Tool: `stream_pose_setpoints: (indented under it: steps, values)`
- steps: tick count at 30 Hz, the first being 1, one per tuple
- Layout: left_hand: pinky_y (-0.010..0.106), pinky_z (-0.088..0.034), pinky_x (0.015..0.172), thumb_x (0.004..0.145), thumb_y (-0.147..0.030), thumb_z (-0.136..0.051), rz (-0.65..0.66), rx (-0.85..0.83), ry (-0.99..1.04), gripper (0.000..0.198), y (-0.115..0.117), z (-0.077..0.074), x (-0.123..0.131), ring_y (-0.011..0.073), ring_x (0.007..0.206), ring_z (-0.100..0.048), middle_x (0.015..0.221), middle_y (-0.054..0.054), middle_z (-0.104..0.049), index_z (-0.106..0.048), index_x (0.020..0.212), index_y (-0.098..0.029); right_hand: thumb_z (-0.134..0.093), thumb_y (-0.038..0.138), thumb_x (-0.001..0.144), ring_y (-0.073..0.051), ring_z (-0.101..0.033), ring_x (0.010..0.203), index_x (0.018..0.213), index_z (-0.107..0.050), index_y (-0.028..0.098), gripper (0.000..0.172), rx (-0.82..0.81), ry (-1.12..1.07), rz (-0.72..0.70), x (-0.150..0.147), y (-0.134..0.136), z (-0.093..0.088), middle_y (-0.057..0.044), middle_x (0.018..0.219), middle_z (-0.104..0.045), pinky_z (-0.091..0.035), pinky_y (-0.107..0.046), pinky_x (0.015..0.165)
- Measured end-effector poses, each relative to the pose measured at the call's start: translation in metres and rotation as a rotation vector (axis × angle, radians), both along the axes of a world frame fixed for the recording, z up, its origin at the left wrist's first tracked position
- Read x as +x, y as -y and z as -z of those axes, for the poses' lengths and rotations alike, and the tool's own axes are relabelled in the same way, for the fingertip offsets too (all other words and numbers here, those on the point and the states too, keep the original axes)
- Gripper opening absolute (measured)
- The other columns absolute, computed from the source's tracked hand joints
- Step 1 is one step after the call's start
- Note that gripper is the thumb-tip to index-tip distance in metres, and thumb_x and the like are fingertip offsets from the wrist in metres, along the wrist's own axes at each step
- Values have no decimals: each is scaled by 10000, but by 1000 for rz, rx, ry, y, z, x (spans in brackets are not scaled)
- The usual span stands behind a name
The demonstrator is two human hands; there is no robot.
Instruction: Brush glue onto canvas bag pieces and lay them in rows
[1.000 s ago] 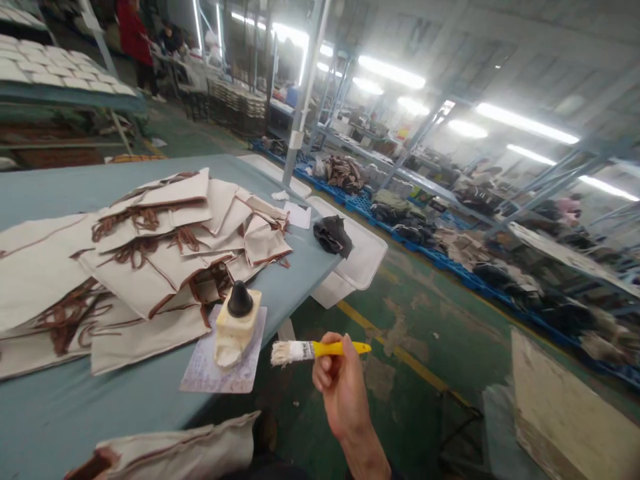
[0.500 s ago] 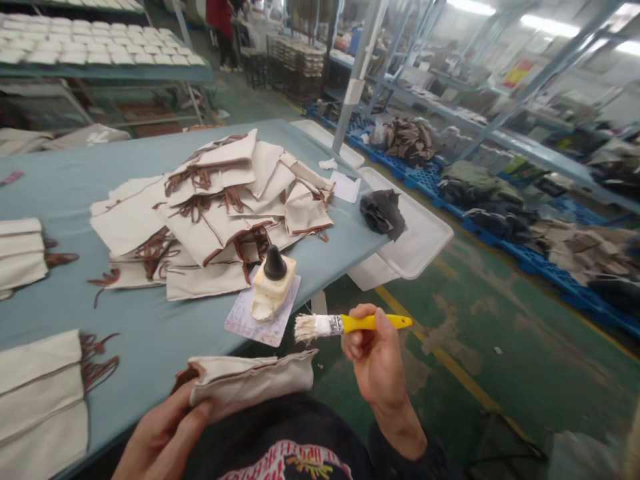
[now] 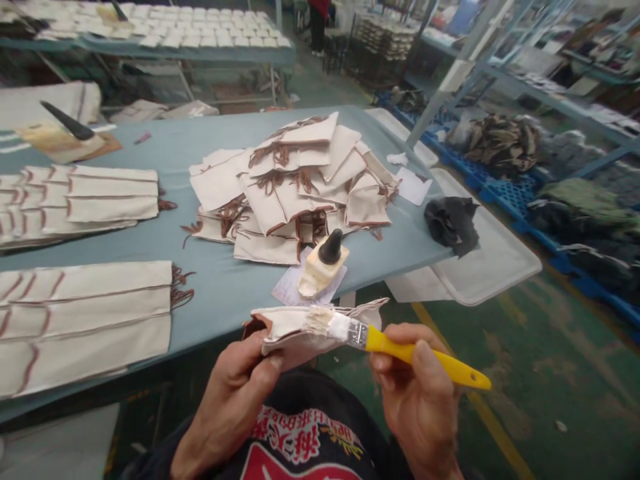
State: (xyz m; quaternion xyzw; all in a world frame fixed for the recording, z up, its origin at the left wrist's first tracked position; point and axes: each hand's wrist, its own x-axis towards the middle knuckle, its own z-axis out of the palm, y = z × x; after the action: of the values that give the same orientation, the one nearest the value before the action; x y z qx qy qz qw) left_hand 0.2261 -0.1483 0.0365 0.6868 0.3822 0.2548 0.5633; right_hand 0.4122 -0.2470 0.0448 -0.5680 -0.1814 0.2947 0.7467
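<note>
My left hand [image 3: 240, 380] pinches one end of a cream fabric piece [image 3: 285, 333] with brown edging, held in front of my body by the table's near edge. In my right hand [image 3: 420, 387] is a paintbrush [image 3: 380, 340] with a yellow handle, a metal band and whitened bristles. Its bristles lie against the upper face of the fabric piece. Just beyond stands a cream bottle [image 3: 320, 267] with a black conical cap, its front coated white, on a pale smeared card [image 3: 285, 287]. Behind it is a heap of similar fabric pieces [image 3: 270, 207] with brown laces.
On the left of the blue-grey table [image 3: 210, 313] lie overlapping rows of fabric pieces [image 3: 115, 193]. A black cloth [image 3: 450, 223] sits at the right corner, near a white tray [image 3: 500, 267]. Blue pallets [image 3: 510, 187] hold piled cloth beyond a metal post [image 3: 455, 80].
My right hand has brought the brush down onto the fabric piece, which it was apart from before. The view has swung left, showing more of the rows on the table.
</note>
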Motion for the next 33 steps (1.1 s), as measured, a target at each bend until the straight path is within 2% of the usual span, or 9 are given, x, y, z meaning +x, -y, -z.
stream_pose_setpoints:
  steps: [2,5,10,15,18,21,25,29,33]
  values:
    - [266,-568,757,958,-221,-556,-3,-6,30,323,1,-1,-6,212,783,-731,931,48,-833,-863,1040,-163,-725,483,943,-104,-572,478,845,-796,248,265,10,37,-47,-6,-2,-2,13,602,-660,-445,-183,425]
    - [286,-557,811,966,-243,-583,-5,-67,68,292,1,-2,-19,233,866,-730,931,53,-823,-855,1041,-167,-716,443,953,-105,-584,494,840,-792,253,234,48,83,-103,-14,-7,-3,22,600,-648,-442,-185,442]
    - [323,-551,829,979,-389,-644,142,-438,176,313,-6,-11,-37,246,905,-690,1013,81,-800,-817,1116,-166,-690,412,977,-108,-587,498,872,-771,247,212,95,160,-239,-25,-16,-6,20,641,-657,-433,-200,443]
    - [298,-527,839,958,-398,-693,260,-595,226,287,-14,-14,-53,213,868,-669,963,57,-773,-817,1087,-174,-701,414,986,-97,-517,505,865,-761,241,219,158,270,-311,-22,-22,-18,31,626,-589,-379,-212,441]
    - [251,-511,753,928,-428,-732,295,-740,214,320,-19,-13,-62,190,818,-645,896,45,-758,-818,1093,-167,-708,417,985,-106,-530,540,865,-756,239,220,188,338,-335,-22,-25,-24,24,652,-585,-393,-227,466]
    - [209,-482,689,894,-423,-774,311,-801,205,315,-22,-11,-71,168,783,-618,851,30,-748,-828,1069,-166,-696,402,997,-121,-565,565,898,-763,246,196,217,417,-438,-29,-28,-24,10,686,-640,-430,-242,486]
    - [210,-513,743,864,-352,-810,318,-837,223,247,-21,-11,-81,172,825,-634,839,21,-754,-841,1042,-183,-696,337,995,-127,-602,583,930,-776,248,136,190,579,-535,-38,-34,-17,-4,752,-721,-462,-252,507]
    - [227,-546,760,817,-351,-849,307,-953,245,272,-17,-12,-85,165,768,-650,790,26,-756,-850,1025,-175,-700,304,986,-121,-606,573,910,-771,245,120,100,708,-488,-37,-35,-18,11,749,-731,-489,-253,536]
    - [204,-532,683,722,-363,-914,247,-1027,253,315,-17,-13,-87,170,739,-667,740,33,-750,-855,948,-151,-695,302,990,-128,-622,599,888,-767,242,140,130,752,-357,-45,-30,-29,1,757,-731,-507,-258,555]
